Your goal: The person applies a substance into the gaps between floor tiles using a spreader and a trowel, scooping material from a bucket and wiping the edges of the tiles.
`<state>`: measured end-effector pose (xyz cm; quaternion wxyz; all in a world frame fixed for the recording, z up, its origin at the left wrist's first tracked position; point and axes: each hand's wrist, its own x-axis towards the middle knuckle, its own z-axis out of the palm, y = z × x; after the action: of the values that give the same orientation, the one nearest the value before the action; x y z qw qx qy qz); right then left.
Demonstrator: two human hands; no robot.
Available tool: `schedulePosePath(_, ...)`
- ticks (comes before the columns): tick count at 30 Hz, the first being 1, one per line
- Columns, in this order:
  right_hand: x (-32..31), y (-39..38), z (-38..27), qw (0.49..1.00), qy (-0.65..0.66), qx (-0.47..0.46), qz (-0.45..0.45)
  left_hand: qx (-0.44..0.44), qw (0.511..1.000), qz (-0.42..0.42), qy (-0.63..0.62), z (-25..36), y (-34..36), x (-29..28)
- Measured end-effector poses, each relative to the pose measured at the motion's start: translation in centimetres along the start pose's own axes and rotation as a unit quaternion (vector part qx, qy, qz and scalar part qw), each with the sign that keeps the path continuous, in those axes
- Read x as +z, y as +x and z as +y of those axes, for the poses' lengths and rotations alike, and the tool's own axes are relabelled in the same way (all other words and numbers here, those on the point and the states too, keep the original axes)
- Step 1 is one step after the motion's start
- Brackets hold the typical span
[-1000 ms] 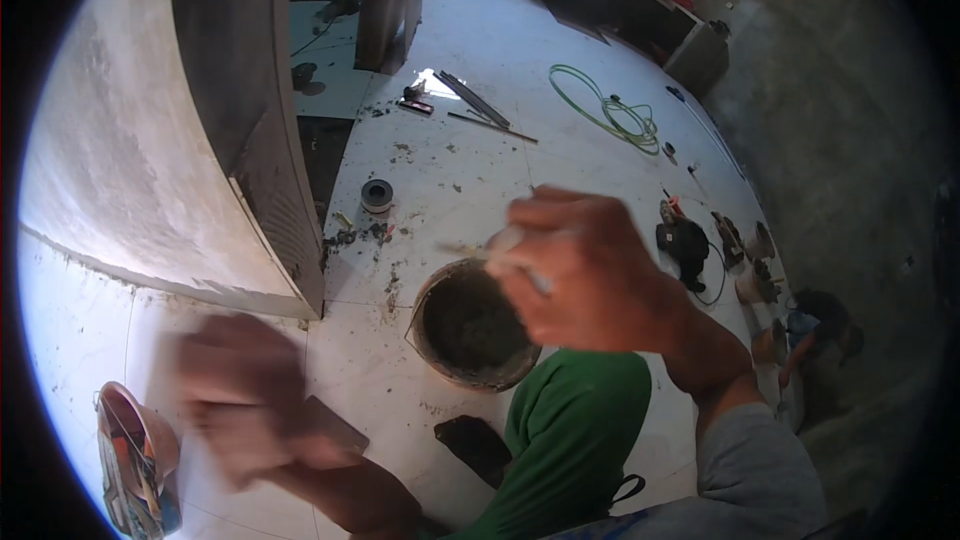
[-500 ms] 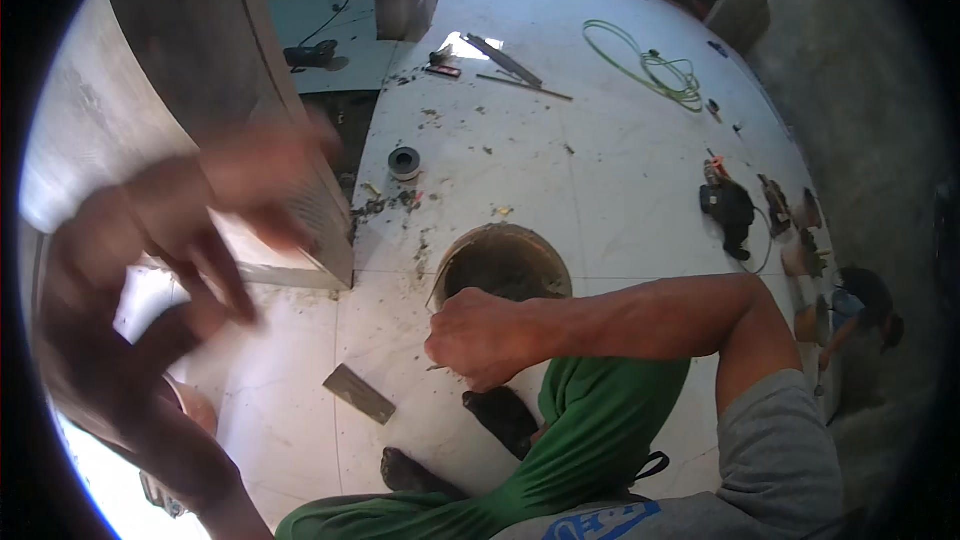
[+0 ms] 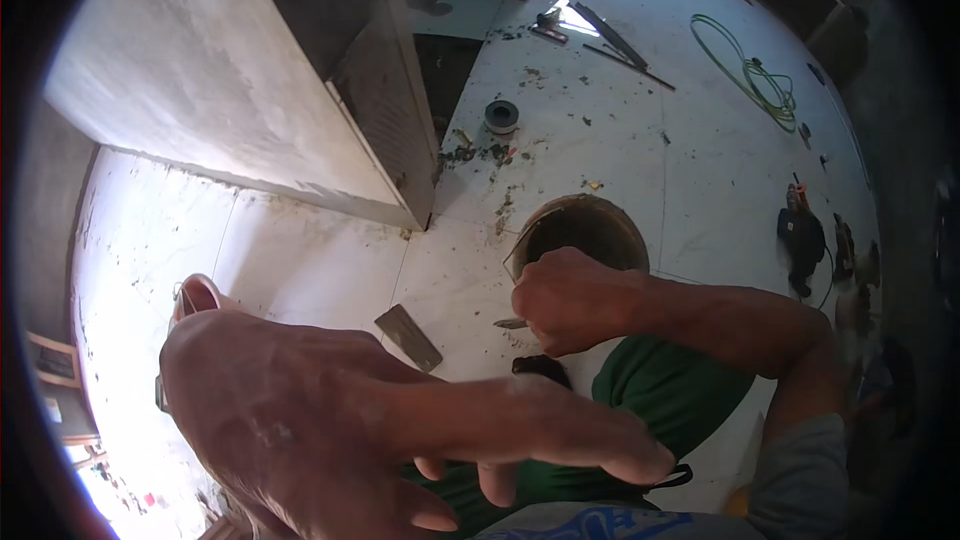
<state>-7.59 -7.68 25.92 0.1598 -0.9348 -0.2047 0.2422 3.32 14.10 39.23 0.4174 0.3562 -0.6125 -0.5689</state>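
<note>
Large and close in front, my left hand (image 3: 330, 410) has its index finger stretched to the right and the other fingers apart below it. It holds nothing that I can see. My right hand (image 3: 570, 302) is closed in a fist at the near rim of a round bucket (image 3: 625, 215), whose inside is dark. A small flat grey tip (image 3: 510, 323) shows beside the fist on its left; the fingers hide the rest, so its kind is unclear. Left of it, a flat rectangular piece (image 3: 408, 337) lies on the tiles.
A wall end (image 3: 370, 130) stands at the left. On the tiled floor lie a roll of tape (image 3: 501, 117), dark strips (image 3: 610, 35), a coiled green hose (image 3: 765, 90) and a black power tool (image 3: 800, 240). A pinkish container (image 3: 200, 292) stands beyond my left hand. Crumbs of debris are scattered about.
My left hand has swung from the upper left down across the front, its index finger now pointing right. The view has turned left; my right fist stays at the bucket.
</note>
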Motion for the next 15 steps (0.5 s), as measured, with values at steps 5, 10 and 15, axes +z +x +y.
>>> schedulePosePath(5,0.6,-1.5,1.6,1.0,-0.004,0.024,0.003,0.015,0.999,-0.021,-0.036,-2.3,0.9,0.2)
schedulePosePath(10,-0.5,1.2,1.7,0.999,0.011,-0.022,0.037,-0.049,0.994,0.074,-0.065,0.4,-3.2,1.0)
schedulePosePath(15,-1.2,-0.3,2.2,0.994,-0.043,0.097,0.033,-0.039,0.969,0.244,0.018,-4.8,-8.9,3.6)
